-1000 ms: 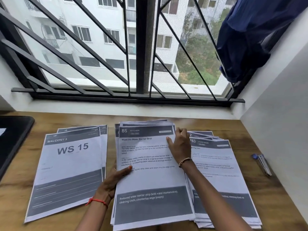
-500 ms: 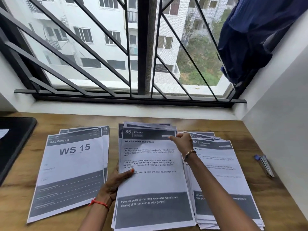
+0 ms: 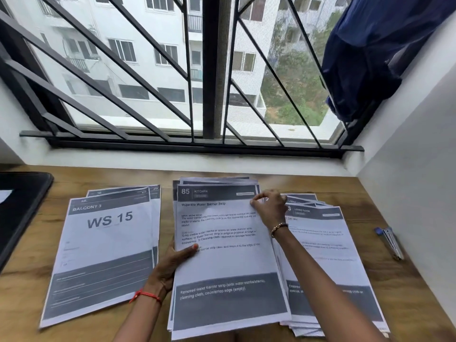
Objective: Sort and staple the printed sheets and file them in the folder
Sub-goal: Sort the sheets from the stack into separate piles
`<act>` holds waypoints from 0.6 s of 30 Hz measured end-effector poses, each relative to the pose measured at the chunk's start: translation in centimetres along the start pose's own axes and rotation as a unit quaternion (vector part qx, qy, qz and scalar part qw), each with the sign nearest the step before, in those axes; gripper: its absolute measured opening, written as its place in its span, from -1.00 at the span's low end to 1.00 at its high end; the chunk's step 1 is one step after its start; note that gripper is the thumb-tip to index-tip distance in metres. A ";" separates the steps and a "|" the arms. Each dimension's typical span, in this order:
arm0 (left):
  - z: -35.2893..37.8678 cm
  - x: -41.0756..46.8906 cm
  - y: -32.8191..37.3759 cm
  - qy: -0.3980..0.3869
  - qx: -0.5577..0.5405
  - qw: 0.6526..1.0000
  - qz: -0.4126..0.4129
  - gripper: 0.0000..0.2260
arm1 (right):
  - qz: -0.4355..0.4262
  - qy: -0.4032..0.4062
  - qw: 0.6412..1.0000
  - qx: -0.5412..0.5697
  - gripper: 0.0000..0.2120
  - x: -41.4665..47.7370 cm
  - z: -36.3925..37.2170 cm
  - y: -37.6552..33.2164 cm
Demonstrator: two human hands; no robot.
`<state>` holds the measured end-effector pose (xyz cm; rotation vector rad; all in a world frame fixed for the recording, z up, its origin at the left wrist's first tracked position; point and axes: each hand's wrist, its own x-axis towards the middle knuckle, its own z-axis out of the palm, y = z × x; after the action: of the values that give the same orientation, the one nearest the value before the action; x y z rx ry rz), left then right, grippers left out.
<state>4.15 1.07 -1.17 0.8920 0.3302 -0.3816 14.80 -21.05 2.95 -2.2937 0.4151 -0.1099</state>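
Three piles of printed sheets lie on the wooden desk (image 3: 350, 191). The middle pile (image 3: 222, 262) shows a "85 KITCHEN" page on top. My left hand (image 3: 172, 262) grips its left edge, thumb on top of the page. My right hand (image 3: 269, 208) pinches the top right corner of that top sheet. The left pile (image 3: 103, 253) shows "BALCONY 3, WS 15". The right pile (image 3: 330, 265), headed "LIVING ROOM", is fanned out and partly hidden under my right forearm. A stapler (image 3: 391, 243) with a blue end lies at the far right.
A black folder (image 3: 17, 213) sits at the left edge of the desk. A white wall (image 3: 414, 198) bounds the desk on the right. A barred window (image 3: 192, 77) lies behind, with a dark blue cloth (image 3: 375, 50) hanging at its upper right.
My right hand slid up from the page's right side to its top right corner and now pinches it. My left hand stays on the left edge.
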 end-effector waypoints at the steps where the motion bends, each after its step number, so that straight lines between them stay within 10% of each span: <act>1: 0.0 0.0 0.1 0.001 0.002 1.000 0.004 -0.66 | -0.011 0.003 1.000 -0.008 -0.89 0.0 -0.1 0.0; 18: 0.8 -0.4 0.7 0.011 0.044 0.998 0.037 -0.64 | 0.036 -0.009 0.999 0.000 -0.74 1.1 0.4 0.2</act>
<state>4.22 0.92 -0.08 0.9933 0.3007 -0.3200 15.81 -21.28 2.47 -2.2762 0.4877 -0.0533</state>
